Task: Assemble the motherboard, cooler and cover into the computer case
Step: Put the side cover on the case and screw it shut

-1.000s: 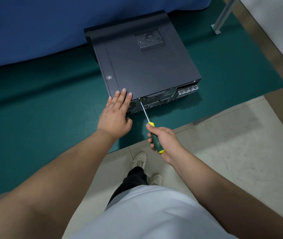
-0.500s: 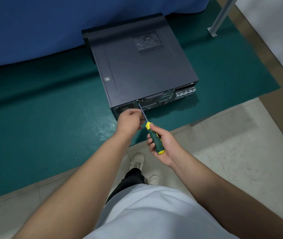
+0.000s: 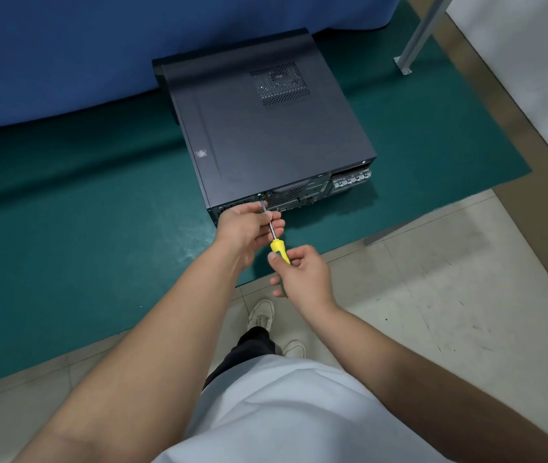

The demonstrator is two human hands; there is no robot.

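We stand on pale, scuffed floor tiles (image 3: 433,295) at the edge of a green mat (image 3: 82,228), with a blue cloth (image 3: 65,45) draped along its far side and a grey metal post (image 3: 423,31) at the right corner. The computer case (image 3: 265,128) lies flat on the mat, cover on. Our left hand (image 3: 245,225) pinches the shaft of the screwdriver (image 3: 274,233), its tip at the case's near rear edge, while our right hand (image 3: 302,275) grips the yellow handle.
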